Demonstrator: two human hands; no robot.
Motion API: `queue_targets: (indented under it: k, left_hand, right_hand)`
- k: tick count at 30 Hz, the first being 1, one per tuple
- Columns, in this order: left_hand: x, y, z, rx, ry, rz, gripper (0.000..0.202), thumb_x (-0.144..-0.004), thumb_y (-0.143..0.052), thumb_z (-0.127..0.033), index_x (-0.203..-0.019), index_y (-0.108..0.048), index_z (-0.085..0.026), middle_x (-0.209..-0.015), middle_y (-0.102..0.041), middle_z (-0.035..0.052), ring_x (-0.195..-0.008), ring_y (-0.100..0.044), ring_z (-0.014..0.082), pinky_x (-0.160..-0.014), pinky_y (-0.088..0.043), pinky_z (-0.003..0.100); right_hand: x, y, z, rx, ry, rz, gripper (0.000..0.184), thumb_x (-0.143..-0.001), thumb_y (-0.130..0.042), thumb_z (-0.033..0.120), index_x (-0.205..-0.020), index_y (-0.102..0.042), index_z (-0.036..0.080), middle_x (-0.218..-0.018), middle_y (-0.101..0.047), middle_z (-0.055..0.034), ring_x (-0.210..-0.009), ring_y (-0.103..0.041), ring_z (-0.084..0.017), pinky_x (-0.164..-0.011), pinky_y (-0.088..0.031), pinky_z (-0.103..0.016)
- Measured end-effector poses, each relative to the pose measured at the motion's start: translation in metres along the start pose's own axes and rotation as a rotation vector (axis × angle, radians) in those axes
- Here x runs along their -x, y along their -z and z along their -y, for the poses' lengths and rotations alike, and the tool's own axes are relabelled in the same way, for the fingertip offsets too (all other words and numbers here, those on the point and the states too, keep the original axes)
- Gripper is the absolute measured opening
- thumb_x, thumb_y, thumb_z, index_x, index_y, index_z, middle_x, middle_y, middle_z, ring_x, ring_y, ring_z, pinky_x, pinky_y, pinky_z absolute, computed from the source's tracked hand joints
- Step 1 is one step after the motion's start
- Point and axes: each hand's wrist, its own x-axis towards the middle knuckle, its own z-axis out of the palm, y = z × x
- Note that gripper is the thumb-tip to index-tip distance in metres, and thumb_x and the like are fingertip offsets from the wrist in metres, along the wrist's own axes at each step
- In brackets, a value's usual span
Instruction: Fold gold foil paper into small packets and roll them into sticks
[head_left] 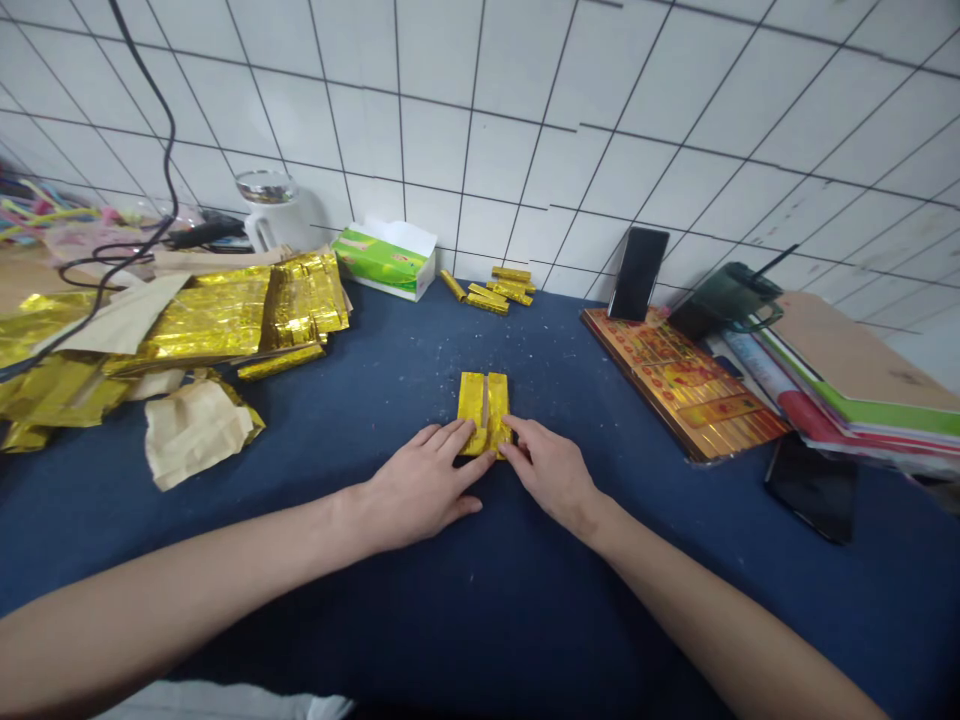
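Observation:
A small piece of folded gold foil paper [472,398] lies on the dark blue table, its two sides turned in towards a narrow pale gap in the middle. My left hand [420,480] rests flat with its fingers stretched out, the tips pressing the lower left part and lower edge of the paper. At the right edge, my right hand [551,470] has its fingers bent, with index finger and thumb gripping the paper's side. Its other fingers are mostly hidden. Several slim folded gold strips [491,297] lie farther back near the wall.
Loose gold foil sheets [217,310] are heaped at left, with a crumpled paper piece [196,425] in front. A tissue pack [386,258] and white mug [274,215] stand behind. At right are a propped phone [637,273], an orange-gold packet [682,385], stacked books [870,360] and a black phone [811,488].

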Motion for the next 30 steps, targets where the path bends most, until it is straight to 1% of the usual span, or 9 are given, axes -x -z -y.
queue_targets:
  k: [2, 6, 8, 10, 14, 18, 21, 26, 30]
  left_hand:
    - [-0.002, 0.003, 0.006, 0.03, -0.018, 0.006, 0.049, -0.083, -0.051, -0.041, -0.126, -0.042, -0.021, -0.125, -0.044, 0.0163, -0.116, -0.043, 0.0297, -0.093, -0.036, 0.042]
    - [-0.009, 0.012, 0.017, 0.092, -0.047, 0.038, 0.034, -0.085, -0.047, -0.028, -0.119, -0.05, -0.028, -0.111, -0.051, 0.0087, -0.102, -0.049, 0.0241, -0.086, -0.041, 0.039]
    - [-0.013, 0.015, 0.021, 0.126, -0.047, 0.049, 0.031, -0.086, -0.045, -0.025, -0.115, -0.054, -0.029, -0.105, -0.052, 0.0068, -0.095, -0.051, 0.0219, -0.081, -0.042, 0.037]
    - [-0.016, 0.018, 0.024, 0.163, -0.046, 0.054, 0.03, -0.086, -0.044, -0.024, -0.113, -0.056, -0.029, -0.102, -0.052, 0.0064, -0.091, -0.051, 0.0208, -0.08, -0.043, 0.037]
    - [-0.016, 0.017, 0.024, 0.23, -0.074, 0.035, 0.03, -0.085, -0.047, -0.022, -0.113, -0.056, -0.025, -0.11, -0.051, 0.0076, -0.1, -0.049, 0.0216, -0.088, -0.04, 0.038]
    - [-0.014, 0.015, 0.025, 0.279, -0.076, 0.027, 0.034, -0.084, -0.048, -0.021, -0.118, -0.05, -0.02, -0.118, -0.049, 0.0087, -0.108, -0.046, 0.0212, -0.094, -0.037, 0.037]
    - [-0.013, 0.015, 0.025, 0.291, -0.079, 0.039, 0.037, -0.084, -0.049, -0.022, -0.12, -0.047, -0.018, -0.119, -0.049, 0.009, -0.109, -0.046, 0.0209, -0.095, -0.037, 0.037]
    - [-0.014, 0.016, 0.025, 0.264, -0.078, 0.054, 0.047, -0.082, -0.053, -0.03, -0.126, -0.042, -0.015, -0.119, -0.049, 0.0109, -0.109, -0.045, 0.023, -0.095, -0.038, 0.038]
    - [-0.016, 0.016, 0.024, 0.241, -0.082, 0.061, 0.048, -0.082, -0.052, -0.035, -0.124, -0.044, -0.014, -0.117, -0.05, 0.0106, -0.108, -0.046, 0.0234, -0.094, -0.038, 0.036]
  right_hand:
    - [-0.002, 0.002, 0.0, -0.005, -0.007, 0.027, 0.03, -0.083, -0.046, 0.026, -0.11, -0.056, 0.018, -0.082, -0.063, -0.0048, -0.07, -0.059, -0.017, -0.067, -0.046, -0.03]
    - [-0.006, 0.005, 0.0, -0.024, -0.007, 0.095, 0.027, -0.084, -0.048, 0.028, -0.105, -0.059, 0.016, -0.076, -0.063, -0.0038, -0.067, -0.058, -0.016, -0.065, -0.045, -0.029]
    - [-0.007, 0.006, -0.001, -0.014, 0.011, 0.107, 0.024, -0.084, -0.047, 0.027, -0.102, -0.06, 0.017, -0.078, -0.063, -0.004, -0.068, -0.058, -0.016, -0.065, -0.045, -0.029]
    - [-0.007, 0.006, -0.002, -0.003, 0.029, 0.112, 0.022, -0.085, -0.047, 0.027, -0.1, -0.061, 0.019, -0.08, -0.062, -0.0043, -0.069, -0.058, -0.017, -0.065, -0.044, -0.029]
    - [-0.007, 0.007, -0.003, 0.008, 0.055, 0.132, 0.022, -0.086, -0.046, 0.028, -0.101, -0.061, 0.021, -0.081, -0.061, -0.0036, -0.071, -0.058, -0.017, -0.064, -0.043, -0.028]
    - [-0.006, 0.008, -0.002, 0.043, 0.062, 0.152, 0.027, -0.088, -0.044, 0.029, -0.109, -0.059, 0.02, -0.079, -0.06, -0.0029, -0.07, -0.058, -0.016, -0.062, -0.043, -0.026]
    - [-0.006, 0.009, 0.0, 0.076, 0.067, 0.155, 0.031, -0.088, -0.042, 0.03, -0.113, -0.057, 0.019, -0.078, -0.059, -0.0028, -0.07, -0.058, -0.016, -0.061, -0.042, -0.026]
    - [-0.004, 0.008, 0.001, 0.137, 0.072, 0.137, 0.032, -0.089, -0.039, 0.031, -0.115, -0.057, 0.022, -0.077, -0.06, -0.0023, -0.066, -0.058, -0.015, -0.055, -0.04, -0.024]
    - [-0.004, 0.007, 0.0, 0.159, 0.088, 0.13, 0.033, -0.09, -0.037, 0.032, -0.115, -0.056, 0.023, -0.078, -0.06, -0.0021, -0.066, -0.058, -0.015, -0.053, -0.038, -0.024]
